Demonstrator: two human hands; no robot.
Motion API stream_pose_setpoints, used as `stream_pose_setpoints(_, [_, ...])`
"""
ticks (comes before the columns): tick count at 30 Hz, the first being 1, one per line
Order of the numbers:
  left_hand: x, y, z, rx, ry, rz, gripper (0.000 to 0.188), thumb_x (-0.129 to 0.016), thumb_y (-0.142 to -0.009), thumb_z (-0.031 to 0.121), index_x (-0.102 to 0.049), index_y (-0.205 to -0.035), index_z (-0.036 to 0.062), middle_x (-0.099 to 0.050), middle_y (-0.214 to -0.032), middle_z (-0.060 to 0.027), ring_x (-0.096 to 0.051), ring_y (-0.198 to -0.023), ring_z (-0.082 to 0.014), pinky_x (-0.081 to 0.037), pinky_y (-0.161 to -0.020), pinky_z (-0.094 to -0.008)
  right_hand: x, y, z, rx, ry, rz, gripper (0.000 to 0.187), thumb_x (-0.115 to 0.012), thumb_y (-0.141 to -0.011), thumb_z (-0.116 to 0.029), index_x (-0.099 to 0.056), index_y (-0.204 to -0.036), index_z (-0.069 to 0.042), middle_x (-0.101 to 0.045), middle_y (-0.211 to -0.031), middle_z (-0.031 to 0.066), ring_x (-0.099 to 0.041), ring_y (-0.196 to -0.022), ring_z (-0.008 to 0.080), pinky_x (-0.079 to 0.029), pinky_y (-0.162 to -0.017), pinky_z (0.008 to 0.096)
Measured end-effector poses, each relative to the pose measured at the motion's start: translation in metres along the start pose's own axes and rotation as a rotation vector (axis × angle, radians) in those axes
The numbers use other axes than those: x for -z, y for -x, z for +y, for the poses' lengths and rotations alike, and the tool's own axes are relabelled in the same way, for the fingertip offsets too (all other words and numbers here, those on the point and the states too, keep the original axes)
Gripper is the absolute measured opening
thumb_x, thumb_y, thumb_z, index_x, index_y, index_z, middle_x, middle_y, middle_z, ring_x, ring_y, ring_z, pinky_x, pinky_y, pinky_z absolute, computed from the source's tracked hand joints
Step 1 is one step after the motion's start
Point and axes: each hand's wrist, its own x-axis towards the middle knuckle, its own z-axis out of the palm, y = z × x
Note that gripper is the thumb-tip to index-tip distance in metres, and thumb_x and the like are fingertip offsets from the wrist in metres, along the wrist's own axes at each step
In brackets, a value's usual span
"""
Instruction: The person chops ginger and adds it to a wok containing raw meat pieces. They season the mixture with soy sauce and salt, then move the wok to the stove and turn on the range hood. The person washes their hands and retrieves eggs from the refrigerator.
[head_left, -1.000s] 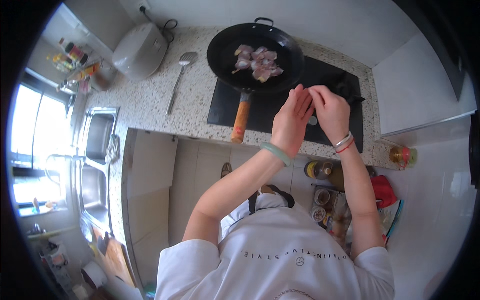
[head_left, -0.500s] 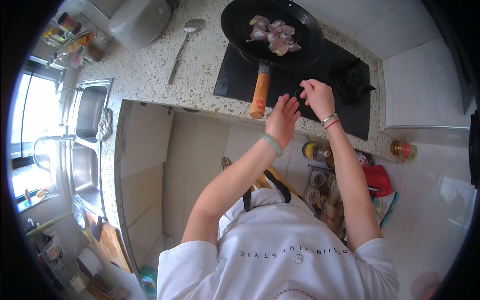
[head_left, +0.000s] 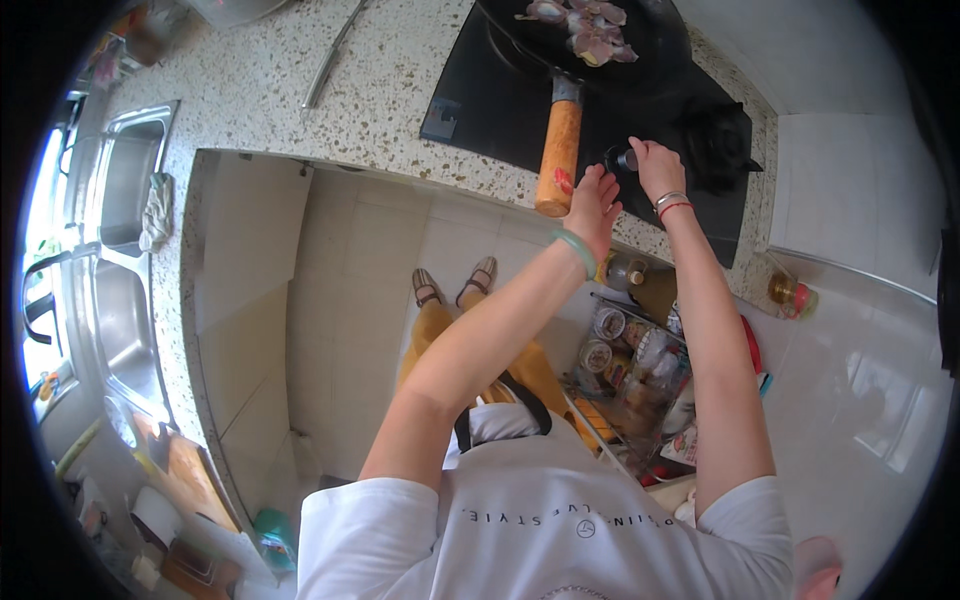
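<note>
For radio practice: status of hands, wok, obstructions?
Left hand open beside wok handle; right hand at stove knob. Raw meat in wok. Nothing visibly blocking.

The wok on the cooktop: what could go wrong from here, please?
The left hand is close beside the wooden handle of the wok; a bump might shift the wok and its meat pieces. The right hand is at what looks like a cooktop knob; an unintended turn could perhaps start heat nearby.
</note>
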Motion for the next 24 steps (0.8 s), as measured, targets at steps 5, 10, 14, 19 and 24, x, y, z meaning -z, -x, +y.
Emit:
stream_pose_setpoints(5, [0.026, -0.002, -0.010, -0.029, -0.022, 0.030, 0.044, -0.047, -0.097, 0.034, -0.043, -0.132, 0.0092, -0.047, -0.135, -0.0094, -0.043, -0.125, -0.0215, -0.033, -0.104, -0.0381, -0.017, -0.011, -0.007, -0.057, 0.162, -0.141, 0.055, -0.036, -0.095, -0.048, -0.066, -0.096, -0.002, -0.064, -0.102, 0.0240, -0.059, -0.099, 0.0426, -0.048, -0.085, 0.0483])
stream_pose_setpoints(10, [0.048, 0.000, -0.006, -0.026, 0.017, 0.065, 0.037, -0.048, -0.097, 0.028, -0.046, -0.130, 0.0113, -0.056, -0.121, -0.0058, -0.053, -0.110, -0.0167, -0.041, -0.090, -0.0319, -0.029, 0.001, -0.002, 0.023, 0.296, -0.065, 0.049, -0.035, -0.096, -0.042, -0.064, -0.097, -0.003, -0.064, -0.100, 0.0250, -0.061, -0.095, 0.0422, -0.048, -0.083, 0.0494])
stream_pose_setpoints(14, [0.056, -0.014, -0.006, -0.035, 0.095, 0.026, 0.036, -0.040, -0.100, 0.027, -0.046, -0.128, 0.0054, -0.058, -0.116, -0.0059, -0.056, -0.104, -0.0166, -0.043, -0.088, -0.0299, -0.030, 0.009, -0.007, 0.077, 0.308, -0.039, 0.042, -0.037, -0.097, -0.037, -0.059, -0.093, -0.001, -0.065, -0.093, 0.0255, -0.061, -0.090, 0.0434, -0.049, -0.079, 0.0506])
stream_pose_setpoints(19, [0.055, -0.031, -0.010, -0.002, 0.120, -0.058, 0.048, -0.038, -0.099, 0.033, -0.037, -0.140, 0.0089, -0.045, -0.138, -0.0074, -0.041, -0.126, -0.0177, -0.029, -0.105, -0.0344, -0.027, 0.007, 0.003, 0.143, 0.224, -0.073, 0.037, -0.038, -0.097, -0.032, -0.054, -0.090, 0.000, -0.064, -0.088, 0.0273, -0.060, -0.087, 0.0446, -0.049, -0.076, 0.0501])
stream_pose_setpoints(24, [0.041, -0.040, -0.003, -0.012, 0.151, -0.072, 0.051, -0.041, -0.099, 0.034, -0.034, -0.140, 0.0042, -0.043, -0.139, -0.0111, -0.040, -0.128, -0.0189, -0.031, -0.106, -0.0328, -0.034, 0.009, 0.008, 0.413, 0.144, 0.104, 0.025, -0.053, -0.084, -0.024, -0.063, -0.094, -0.004, -0.063, -0.097, 0.0223, -0.060, -0.090, 0.0401, -0.049, -0.074, 0.0460])
